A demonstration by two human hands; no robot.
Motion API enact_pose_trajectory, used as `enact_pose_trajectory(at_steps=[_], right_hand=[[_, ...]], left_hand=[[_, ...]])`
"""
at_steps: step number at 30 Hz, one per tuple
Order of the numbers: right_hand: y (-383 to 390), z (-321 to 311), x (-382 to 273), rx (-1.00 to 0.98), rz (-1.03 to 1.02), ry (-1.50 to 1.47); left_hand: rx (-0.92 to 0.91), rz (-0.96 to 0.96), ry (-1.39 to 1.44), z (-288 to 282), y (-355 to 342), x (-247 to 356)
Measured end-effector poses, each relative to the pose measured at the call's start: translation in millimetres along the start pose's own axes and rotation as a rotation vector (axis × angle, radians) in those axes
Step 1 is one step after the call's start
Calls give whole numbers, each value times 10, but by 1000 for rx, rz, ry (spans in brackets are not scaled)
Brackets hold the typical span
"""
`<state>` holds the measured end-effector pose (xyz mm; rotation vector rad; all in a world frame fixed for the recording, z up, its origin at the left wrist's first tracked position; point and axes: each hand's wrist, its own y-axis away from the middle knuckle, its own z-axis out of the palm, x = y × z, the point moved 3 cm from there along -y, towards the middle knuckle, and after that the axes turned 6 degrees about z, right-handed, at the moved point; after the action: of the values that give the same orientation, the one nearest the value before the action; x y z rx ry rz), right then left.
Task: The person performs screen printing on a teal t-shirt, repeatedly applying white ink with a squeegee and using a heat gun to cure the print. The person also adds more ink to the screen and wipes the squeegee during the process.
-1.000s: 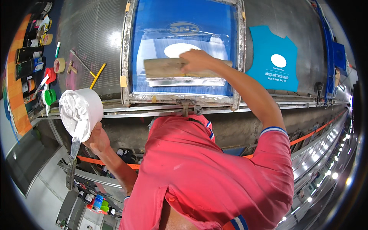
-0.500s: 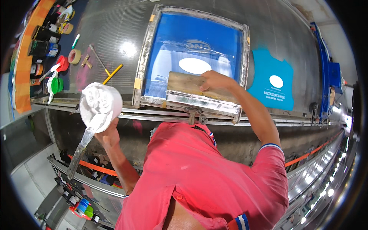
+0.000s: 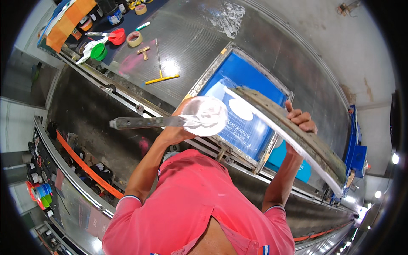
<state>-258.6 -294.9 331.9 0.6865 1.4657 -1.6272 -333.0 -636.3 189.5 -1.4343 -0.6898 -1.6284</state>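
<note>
My left hand (image 3: 173, 135) is wrapped round a white cup (image 3: 216, 111) of thick white ink, held over the near left corner of a screen-printing frame (image 3: 207, 76). A metal spatula (image 3: 146, 123) leans out of the cup to the left, its end coated with ink. In my right hand (image 3: 303, 120) a long wooden squeegee (image 3: 284, 123) is raised and tilted across the screen, with white ink along its lower edge. Below it shows the screen's blue mesh (image 3: 253, 72) with a white oval. A teal cut fabric piece (image 3: 293, 163) lies right of the frame, partly hidden by my right arm.
Left of the frame lie a yellow T-shaped tool (image 3: 162, 79), a small brass-coloured tool (image 3: 144, 52) and a tape roll (image 3: 134, 39). Red (image 3: 117, 36) and green (image 3: 98, 52) cups stand farther left. A metal rail (image 3: 146, 111) edges the table.
The squeegee, which lay at the screen's near end, is now lifted and tilted in my right hand. My left hand has brought the cup rightward to the frame. The view has turned.
</note>
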Motion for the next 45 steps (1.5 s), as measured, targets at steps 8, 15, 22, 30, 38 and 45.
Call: enact_pose_trajectory(at_steps=[8,15,22,30,38,45], right_hand=[[136,-161,58,-213,-163,163],[92,148,421,171,-41,606],[180,-77,1022,283,216,809],[-312,191,1067,942,299,-169],[-996,874,1264,478,185,-357],[-1442,1316,1662,454,249,-133]], left_hand=[[-233,221,-221,403,-264,348],[-287,284,-214,531,-379,397],[-146,270,49,197,-526,514],[108,206,46,-1439,-1006,636],[88,343,-66,-2478,-1104,717],[245,426,-177,-3222,-1010,634]])
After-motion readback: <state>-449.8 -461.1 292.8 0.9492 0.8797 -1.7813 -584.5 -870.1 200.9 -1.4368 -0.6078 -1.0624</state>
